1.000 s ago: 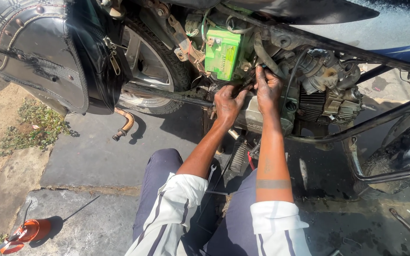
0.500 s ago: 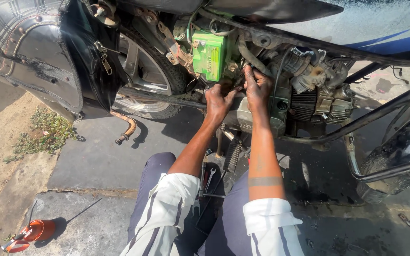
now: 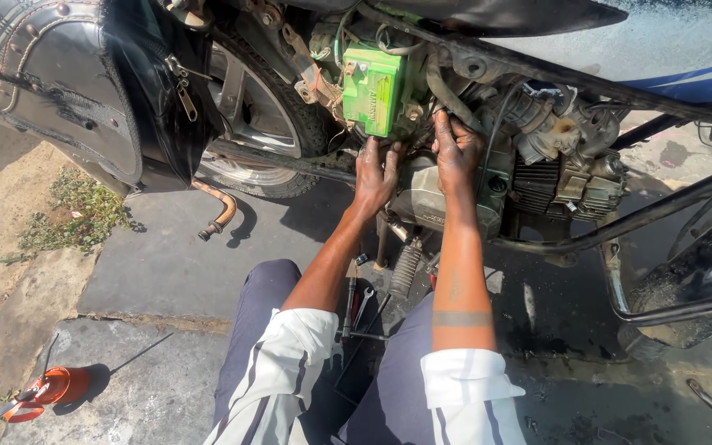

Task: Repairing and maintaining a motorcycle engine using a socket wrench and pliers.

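The bright green, box-shaped plastic battery (image 3: 374,89) sits in the frame of the motorcycle, at about twelve o'clock from the crouching person, just above the grey metal engine casing (image 3: 432,202). The left hand (image 3: 375,175) reaches up with its fingers spread wide and pressed flat against the parts directly under the battery's lower edge; it grips nothing that shows. The right hand (image 3: 456,152), at three o'clock from the battery, has its fingers curled in behind the black rubber hose (image 3: 447,91); what they close on is hidden.

A battery of this kind is likely dense and heavy for its bulk, rigid, with smooth hard sides that may slip in oily fingers. The safer hold looks to be from beneath and on both flat side faces, keeping it upright, clear of the wires (image 3: 348,33) at its top.

At nine o'clock stands the spoked rear wheel (image 3: 261,115) behind a black leather saddlebag (image 3: 67,91). Dark metal hand tools (image 3: 356,301) lie on the stained concrete ground (image 3: 158,264) between the knees, and an orange oil can (image 3: 47,389) rests at seven o'clock.
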